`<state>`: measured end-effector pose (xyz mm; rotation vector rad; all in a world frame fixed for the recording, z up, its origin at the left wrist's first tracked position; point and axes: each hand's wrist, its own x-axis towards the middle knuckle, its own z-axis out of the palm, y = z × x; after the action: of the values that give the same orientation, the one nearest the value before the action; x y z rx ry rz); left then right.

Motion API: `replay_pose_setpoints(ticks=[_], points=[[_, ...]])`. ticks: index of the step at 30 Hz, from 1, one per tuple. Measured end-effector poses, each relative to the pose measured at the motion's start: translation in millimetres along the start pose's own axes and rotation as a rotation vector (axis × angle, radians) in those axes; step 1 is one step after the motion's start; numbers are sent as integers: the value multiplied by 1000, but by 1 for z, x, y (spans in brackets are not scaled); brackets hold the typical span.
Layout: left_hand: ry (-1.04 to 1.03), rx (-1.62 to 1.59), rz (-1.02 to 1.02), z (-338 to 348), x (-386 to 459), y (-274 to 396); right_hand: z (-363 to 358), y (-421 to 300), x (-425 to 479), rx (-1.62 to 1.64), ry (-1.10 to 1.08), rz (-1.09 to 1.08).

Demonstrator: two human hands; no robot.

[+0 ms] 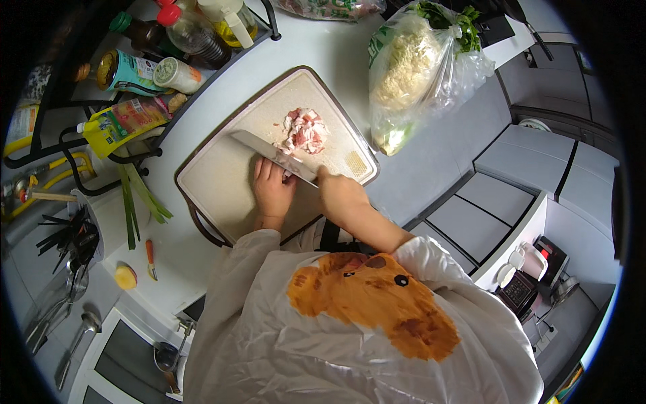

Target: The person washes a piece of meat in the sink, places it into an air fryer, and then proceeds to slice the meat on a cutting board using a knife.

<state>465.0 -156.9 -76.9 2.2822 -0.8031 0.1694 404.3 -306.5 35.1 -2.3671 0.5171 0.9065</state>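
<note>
My right hand [340, 194] grips the handle of a broad-bladed kitchen knife [270, 151], which lies slantwise over the cutting board [222, 174]. Close against the blade, my left hand [273, 191] has its fingers bent down on a piece of raw meat [287, 174], mostly hidden by the fingers and the knife. Beyond the blade sits a small heap of chopped pink and white meat [306, 130]. The board is beige with a dark rim and a handle at its near left side.
Right of the board, a plastic bag holds a cauliflower [406, 70] and leafy greens [469, 28]. At left stands a rack with bottles [194, 38], jars and a yellow pouch [113, 129]. Scallion leaves [144, 194], an orange-handled peeler [150, 257] and a potato piece [125, 277] lie nearer.
</note>
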Motion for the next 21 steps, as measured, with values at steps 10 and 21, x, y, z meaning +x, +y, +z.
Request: replay_pose_setpoints(ticks=[10,21], points=[[-42,-28,-73,2,-3,-4,7,-4,22,-40,13,-13],[-4,-77,-98,2,-1,3,3,-25,47,46,93,-59]])
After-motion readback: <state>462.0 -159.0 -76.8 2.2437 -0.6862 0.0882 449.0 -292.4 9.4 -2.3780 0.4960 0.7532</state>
